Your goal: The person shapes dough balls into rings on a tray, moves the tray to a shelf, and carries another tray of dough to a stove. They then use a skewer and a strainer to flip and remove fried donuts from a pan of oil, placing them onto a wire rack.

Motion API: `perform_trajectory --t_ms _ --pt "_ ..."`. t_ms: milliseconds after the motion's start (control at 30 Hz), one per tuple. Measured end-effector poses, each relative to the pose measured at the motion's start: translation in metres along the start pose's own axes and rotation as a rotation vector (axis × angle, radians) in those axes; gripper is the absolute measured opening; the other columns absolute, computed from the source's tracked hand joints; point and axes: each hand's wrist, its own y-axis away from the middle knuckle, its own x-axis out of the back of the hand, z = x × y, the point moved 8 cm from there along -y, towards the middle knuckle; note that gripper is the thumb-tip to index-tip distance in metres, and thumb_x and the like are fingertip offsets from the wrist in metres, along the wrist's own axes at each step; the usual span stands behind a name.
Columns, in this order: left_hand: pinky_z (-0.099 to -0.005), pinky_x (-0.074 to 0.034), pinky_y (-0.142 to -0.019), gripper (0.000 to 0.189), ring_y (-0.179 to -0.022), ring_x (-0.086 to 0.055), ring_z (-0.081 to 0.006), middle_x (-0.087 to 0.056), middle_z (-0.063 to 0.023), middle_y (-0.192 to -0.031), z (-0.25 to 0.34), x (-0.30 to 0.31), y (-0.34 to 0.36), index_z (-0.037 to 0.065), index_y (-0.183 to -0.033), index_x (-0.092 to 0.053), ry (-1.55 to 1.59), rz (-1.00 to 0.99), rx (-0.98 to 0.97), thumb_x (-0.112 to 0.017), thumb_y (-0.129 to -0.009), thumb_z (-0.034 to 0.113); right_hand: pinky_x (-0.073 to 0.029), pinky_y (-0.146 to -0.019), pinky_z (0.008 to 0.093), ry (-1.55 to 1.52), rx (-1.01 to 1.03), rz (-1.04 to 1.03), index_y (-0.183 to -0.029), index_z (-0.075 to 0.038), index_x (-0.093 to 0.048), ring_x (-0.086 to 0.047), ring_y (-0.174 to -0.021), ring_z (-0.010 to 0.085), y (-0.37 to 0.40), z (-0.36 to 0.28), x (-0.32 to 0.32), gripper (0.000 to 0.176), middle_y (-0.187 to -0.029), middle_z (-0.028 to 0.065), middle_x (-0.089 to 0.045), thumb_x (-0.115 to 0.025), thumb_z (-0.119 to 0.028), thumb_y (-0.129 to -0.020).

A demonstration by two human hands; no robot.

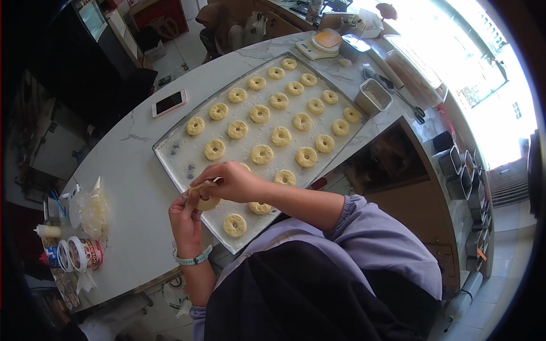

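Note:
Between my two hands, over the near left corner of a baking tray (181, 170), is a pale dough ring (209, 203). My left hand (186, 220), with a watch on its wrist, grips the ring's left side. From above, my right hand (234, 181) pinches its upper edge, and the fingers hide part of it. Rows of similar dough rings lie flat on the tray. One ring (235, 225) sits at the near corner, and another (262, 154) lies just beyond my right hand. My right forearm partly covers some others.
On the marble table (122, 170) lie a phone (169, 103) and, at left, tubs (85, 254) and a plastic bag (95, 211). A kitchen scale (319, 46), a metal loaf tin (374, 96) and scissors (418, 112) stand or lie beyond the tray. A person (219, 28) is behind the table.

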Motion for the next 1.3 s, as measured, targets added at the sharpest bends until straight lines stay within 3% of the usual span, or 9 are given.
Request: perform_trajectory --t_ms 133,233,333,400,500,600,1100,1200,1300 --pt "-0.0234 -0.055 -0.072 0.02 -0.079 -0.065 -0.0162 -0.066 -0.0128 -0.09 0.009 -0.001 0.003 -0.006 -0.099 -0.062 0.021 0.079 -0.067 -0.065 -0.084 0.007 -0.051 -0.074 0.025 -0.063 -0.034 0.01 -0.101 -0.004 -0.068 -0.063 -0.082 0.0102 -0.003 0.016 0.006 0.021 -0.09 0.007 -0.068 -0.066 -0.01 -0.081" --pt "-0.0224 -0.054 -0.07 0.021 -0.078 -0.066 -0.0155 -0.067 -0.0125 -0.086 -0.002 -0.01 0.001 -0.006 -0.099 -0.062 -0.08 -0.109 0.09 -0.066 -0.084 0.008 -0.051 -0.074 0.0252 -0.004 0.002 0.001 -0.103 -0.004 -0.067 -0.063 -0.082 0.0104 -0.002 0.009 -0.002 0.022 -0.093 0.0074 -0.067 -0.067 -0.01 -0.082" --pt "-0.0227 -0.055 -0.067 0.022 -0.076 -0.066 -0.015 -0.067 -0.0117 -0.082 0.004 0.005 0.0 -0.006 -0.097 -0.063 0.034 0.086 -0.015 -0.067 -0.083 0.01 -0.051 -0.071 0.0256 -0.082 -0.066 -0.01 -0.105 -0.004 -0.067 -0.063 -0.08 0.012 0.0 0.021 -0.004 0.024 -0.092 0.0074 -0.068 -0.066 -0.011 -0.083" --pt "-0.0236 -0.055 -0.066 0.023 -0.074 -0.066 -0.0151 -0.067 -0.0113 -0.083 0.001 -0.004 0.002 -0.007 -0.096 -0.063 0.008 0.016 0.064 -0.068 -0.082 0.011 -0.052 -0.071 0.0271 -0.139 -0.149 0.016 -0.105 -0.005 -0.067 -0.065 -0.078 0.0142 -0.004 0.029 0.002 0.025 -0.092 0.009 -0.069 -0.066 -0.013 -0.082" --pt "-0.0245 -0.055 -0.065 0.024 -0.072 -0.066 -0.0151 -0.067 -0.0111 -0.083 0.0 -0.004 0.003 -0.007 -0.095 -0.063 -0.025 0.015 0.089 -0.069 -0.082 0.013 -0.052 -0.072 0.0259 0.062 0.116 -0.063 -0.106 -0.003 -0.067 -0.064 -0.081 0.0119 -0.002 0.006 -0.012 0.025 -0.091 0.0078 -0.069 -0.066 -0.012 -0.082" --pt "-0.0252 -0.056 -0.065 0.025 -0.071 -0.066 -0.015 -0.067 -0.0115 -0.084 0.002 0.001 0.004 -0.007 -0.094 -0.064 -0.035 0.071 0.072 -0.07 -0.082 0.014 -0.05 -0.072 0.0225 -0.149 -0.233 -0.097 -0.11 0.0 -0.064 -0.062 -0.079 0.0098 -0.001 0.024 -0.01 0.027 -0.091 0.0077 -0.067 -0.066 -0.008 -0.084" --pt "-0.0232 -0.053 -0.062 0.026 -0.068 -0.065 -0.013 -0.067 -0.0099 -0.08 0.002 0.009 0.001 -0.006 -0.091 -0.065 -0.15 0.034 0.125 -0.067 -0.085 0.02 -0.051 -0.077 0.0262 -0.025 -0.161 -0.215 -0.11 0.002 -0.062 -0.063 -0.09 0.0128 -0.014 0.027 -0.029 0.032 -0.096 0.0105 -0.067 -0.067 -0.013 -0.083" --pt "-0.0234 -0.054 -0.064 0.028 -0.072 -0.065 -0.0133 -0.067 -0.0099 -0.083 -0.006 0.019 -0.004 -0.005 -0.094 -0.065 -0.1 0.039 0.129 -0.068 -0.084 0.021 -0.051 -0.073 0.0234 -0.374 -0.209 -0.229 -0.116 0.004 -0.057 -0.062 -0.087 0.0107 -0.02 0.034 -0.038 0.039 -0.099 0.0089 -0.065 -0.067 -0.014 -0.084" --pt "-0.0242 -0.055 -0.068 0.03 -0.078 -0.066 -0.014 -0.066 -0.0104 -0.089 -0.006 0.023 -0.004 -0.005 -0.1 -0.063 -0.022 0.07 0.114 -0.068 -0.084 0.02 -0.05 -0.081 0.026 -0.352 -0.45 -0.386 -0.121 0.006 -0.052 -0.061 -0.094 0.0139 -0.02 0.065 -0.057 0.047 -0.105 0.0118 -0.063 -0.069 -0.015 -0.083"
